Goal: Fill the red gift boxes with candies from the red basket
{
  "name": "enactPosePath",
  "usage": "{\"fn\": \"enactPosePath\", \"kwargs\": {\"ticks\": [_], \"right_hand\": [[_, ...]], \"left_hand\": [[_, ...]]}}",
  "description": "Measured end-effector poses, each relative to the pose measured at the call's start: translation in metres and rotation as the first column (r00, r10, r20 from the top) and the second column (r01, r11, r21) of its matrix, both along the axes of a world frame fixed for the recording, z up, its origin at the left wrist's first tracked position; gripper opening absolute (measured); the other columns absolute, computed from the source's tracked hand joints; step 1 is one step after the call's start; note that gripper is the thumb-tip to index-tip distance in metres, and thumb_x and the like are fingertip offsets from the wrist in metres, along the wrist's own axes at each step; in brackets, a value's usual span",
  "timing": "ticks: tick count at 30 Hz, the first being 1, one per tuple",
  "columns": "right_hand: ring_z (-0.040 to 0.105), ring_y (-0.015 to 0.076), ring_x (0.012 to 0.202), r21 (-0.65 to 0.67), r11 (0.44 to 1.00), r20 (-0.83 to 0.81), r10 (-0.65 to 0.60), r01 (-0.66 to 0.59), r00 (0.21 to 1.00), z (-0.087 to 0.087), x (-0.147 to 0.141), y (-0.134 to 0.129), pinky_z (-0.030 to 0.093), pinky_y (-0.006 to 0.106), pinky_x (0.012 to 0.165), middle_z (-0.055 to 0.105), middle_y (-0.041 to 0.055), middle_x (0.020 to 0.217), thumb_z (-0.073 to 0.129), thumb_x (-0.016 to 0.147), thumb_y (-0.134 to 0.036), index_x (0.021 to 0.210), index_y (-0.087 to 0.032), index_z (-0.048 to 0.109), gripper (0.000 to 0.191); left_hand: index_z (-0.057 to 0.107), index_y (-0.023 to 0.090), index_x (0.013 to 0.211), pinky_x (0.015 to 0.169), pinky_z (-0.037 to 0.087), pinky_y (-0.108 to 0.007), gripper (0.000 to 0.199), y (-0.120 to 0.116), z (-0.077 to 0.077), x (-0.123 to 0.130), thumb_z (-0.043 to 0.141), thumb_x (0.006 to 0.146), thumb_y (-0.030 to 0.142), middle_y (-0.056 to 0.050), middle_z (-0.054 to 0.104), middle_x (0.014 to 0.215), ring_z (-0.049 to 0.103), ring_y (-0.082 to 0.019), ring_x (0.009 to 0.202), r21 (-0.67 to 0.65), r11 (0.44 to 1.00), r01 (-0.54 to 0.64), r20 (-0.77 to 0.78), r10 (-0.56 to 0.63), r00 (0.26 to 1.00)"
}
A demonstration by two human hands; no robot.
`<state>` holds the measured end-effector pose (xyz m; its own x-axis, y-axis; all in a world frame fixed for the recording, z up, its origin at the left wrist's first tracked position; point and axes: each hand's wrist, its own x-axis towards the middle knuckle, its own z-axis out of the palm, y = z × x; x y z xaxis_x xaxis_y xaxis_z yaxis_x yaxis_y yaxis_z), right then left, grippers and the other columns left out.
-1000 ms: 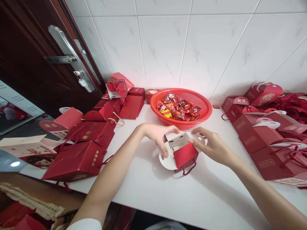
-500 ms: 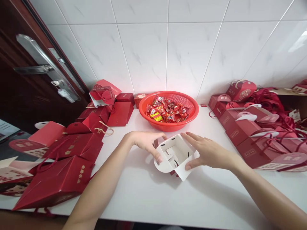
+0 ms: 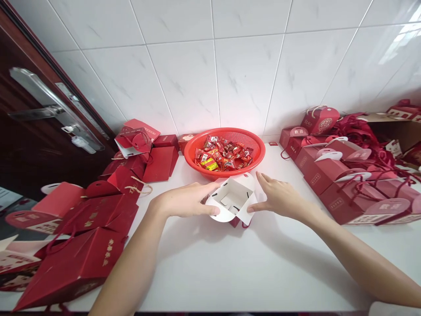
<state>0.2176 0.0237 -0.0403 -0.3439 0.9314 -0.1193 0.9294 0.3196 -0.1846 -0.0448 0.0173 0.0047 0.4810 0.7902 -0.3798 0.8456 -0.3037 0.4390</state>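
A small gift box, white inside and red outside, stands on the table with its top flaps folded outward. My left hand grips its left side, the thumb lying on a rounded white flap and the other fingers partly hidden behind the box. At the right side, my right hand holds the box between thumb and fingers, the thumb on a flap near the front corner. Dark cord ends show inside the box, and a bit of red cord hangs below its front. Just behind it sits a red plastic basket of wrapped candies.
Red gift boxes crowd the left side of the white table. More red boxes stand in rows at the right, beside a cardboard carton. A tiled wall rises behind, with a dark door at the left.
The box has moved away from me, closer to the basket, and sits more upright. Both hands have gone along with it. The camera view has shifted slightly.
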Motion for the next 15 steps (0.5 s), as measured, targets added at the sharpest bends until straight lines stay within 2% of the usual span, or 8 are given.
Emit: {"fn": "enactPosePath", "kwargs": {"ticks": [2, 4, 7, 9, 12, 15], "right_hand": [[0.068, 0.0374, 0.099, -0.033, 0.999, 0.005, 0.004, -0.004, 1.0, 0.001, 0.002, 0.001, 0.048, 0.037, 0.073, 0.067, 0.0195, 0.119, 0.065, 0.075, -0.072, 0.137, -0.015, 0.047, 0.086], [0.068, 0.0368, 0.097, -0.078, 0.996, -0.016, 0.033, -0.034, 0.999, 0.003, 0.006, 0.001, 0.048, 0.037, 0.073, 0.07, 0.0182, 0.112, 0.063, 0.074, -0.075, 0.134, -0.017, 0.051, 0.085], [0.068, 0.0352, 0.096, -0.139, 0.987, -0.097, 0.073, -0.087, 0.993, 0.007, 0.017, 0.006, 0.047, 0.037, 0.074, 0.072, 0.0163, 0.108, 0.059, 0.072, -0.08, 0.135, -0.019, 0.054, 0.088], [0.068, 0.0329, 0.097, -0.152, 0.983, -0.163, 0.075, -0.1, 0.984, 0.009, 0.025, 0.013, 0.047, 0.036, 0.075, 0.073, 0.0144, 0.108, 0.049, 0.08, -0.08, 0.132, -0.022, 0.059, 0.078], [0.068, 0.0271, 0.088, -0.135, 0.989, -0.197, 0.032, -0.06, 0.98, 0.003, 0.03, 0.028, 0.044, 0.032, 0.072, 0.074, 0.0114, 0.095, 0.032, 0.096, -0.066, 0.102, -0.022, 0.07, 0.059], [0.064, 0.0216, 0.07, -0.053, 0.995, -0.164, -0.093, 0.085, 0.982, -0.016, 0.023, 0.04, 0.036, 0.029, 0.062, 0.07, 0.0101, 0.079, 0.031, 0.101, -0.053, 0.071, -0.02, 0.062, 0.054]], "left_hand": [[0.033, 0.031, 0.154, 0.077, 0.046, -0.028, 0.074, -0.003, 0.002, 0.0, 0.053, 0.088, 0.057, -0.004, 0.067, 0.118, 0.063, -0.025, 0.099, -0.038, 0.999, 0.018, -0.03, -0.02, 0.999], [0.036, 0.03, 0.152, 0.075, 0.045, -0.028, 0.072, -0.004, 0.004, 0.0, 0.052, 0.089, 0.06, -0.005, 0.067, 0.115, 0.062, -0.025, 0.098, -0.047, 0.999, 0.022, -0.047, -0.024, 0.999], [0.045, 0.029, 0.146, 0.067, 0.043, -0.027, 0.067, -0.004, 0.007, -0.001, 0.05, 0.088, 0.063, -0.003, 0.068, 0.1, 0.063, -0.024, 0.088, -0.048, 0.998, 0.029, -0.039, -0.031, 0.999], [0.048, 0.03, 0.143, 0.065, 0.042, -0.027, 0.063, -0.003, 0.009, -0.003, 0.049, 0.089, 0.063, -0.001, 0.068, 0.092, 0.063, -0.023, 0.082, -0.038, 0.999, 0.023, -0.017, -0.024, 1.0], [0.049, 0.03, 0.143, 0.065, 0.043, -0.026, 0.061, -0.001, 0.011, -0.005, 0.05, 0.09, 0.061, 0.0, 0.067, 0.088, 0.063, -0.021, 0.08, 0.015, 1.0, -0.014, 0.014, 0.014, 1.0], [0.055, 0.03, 0.139, 0.069, 0.045, -0.027, 0.056, 0.001, 0.011, -0.005, 0.052, 0.091, 0.056, 0.0, 0.068, 0.087, 0.063, -0.02, 0.079, 0.084, 0.996, -0.041, 0.067, 0.035, 0.997]]}}
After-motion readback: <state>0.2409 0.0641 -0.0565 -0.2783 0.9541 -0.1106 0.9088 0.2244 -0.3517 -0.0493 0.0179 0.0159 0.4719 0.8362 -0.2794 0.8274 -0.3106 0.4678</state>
